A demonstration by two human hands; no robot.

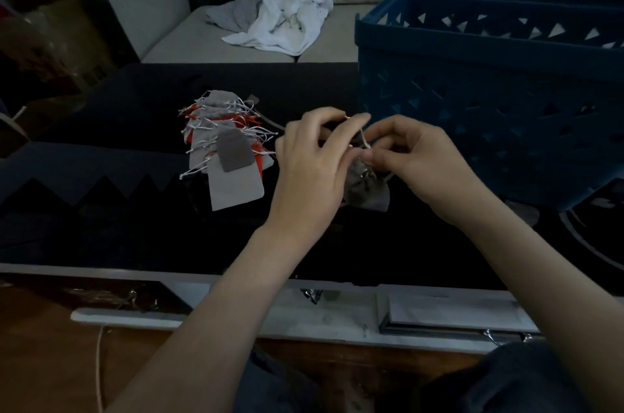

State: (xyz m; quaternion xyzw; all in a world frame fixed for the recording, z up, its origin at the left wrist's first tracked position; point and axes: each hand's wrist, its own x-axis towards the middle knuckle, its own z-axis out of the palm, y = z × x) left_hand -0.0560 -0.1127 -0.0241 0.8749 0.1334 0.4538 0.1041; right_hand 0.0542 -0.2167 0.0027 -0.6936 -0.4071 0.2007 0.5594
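Note:
A small grey drawstring pouch (369, 191) hangs bunched between my two hands above the dark table. My left hand (310, 162) has its fingers curled at the pouch's mouth and pinches its pale drawstring. My right hand (415, 159) pinches the same drawstring (364, 139) from the other side, thumb against fingertips. The pouch's opening is hidden behind my fingers. To the left lies a pile of flat grey and orange drawstring pouches (226, 146) with white strings spread out.
A dark blue plastic basket (489, 75) stands close on the right, its wall just behind my right hand. A sofa with crumpled white and grey cloths (280, 21) lies beyond the table. A cardboard box (50, 41) sits at the far left.

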